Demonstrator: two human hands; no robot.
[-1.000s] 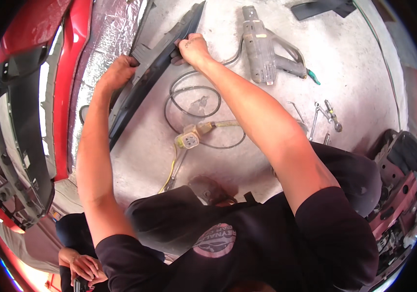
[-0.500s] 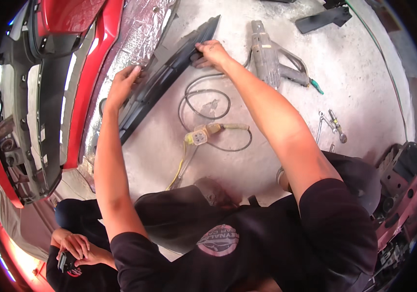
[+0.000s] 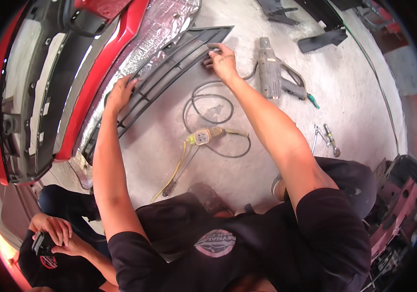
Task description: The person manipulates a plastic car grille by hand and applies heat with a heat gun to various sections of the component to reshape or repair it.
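Observation:
A long black slatted car grille (image 3: 167, 73) lies slantwise before me, its open slots facing up and its pointed end at the far right. My left hand (image 3: 120, 95) is closed on its left long edge, with the fingertips partly hidden. At the right edge, near the pointed end, my right hand (image 3: 223, 61) has its thumb and curled fingers on the rim. Beneath and left of the grille is a sheet of silvery foil-like covering (image 3: 169, 29). A red and black car bumper (image 3: 94, 73) stands just beyond it on the left.
A grey heat gun (image 3: 269, 73) lies on the floor at right, its cord looping to a yellowish socket box (image 3: 201, 137). Small wrenches (image 3: 326, 138) lie nearer me. Black trim pieces (image 3: 321, 41) are at the far right. A co-worker's hands (image 3: 60, 236) hold a dark object at lower left.
The grille has turned from standing on its edge to lying flatter, so its slots now show. Both hands have stayed at its edges. The whole view has shifted slightly.

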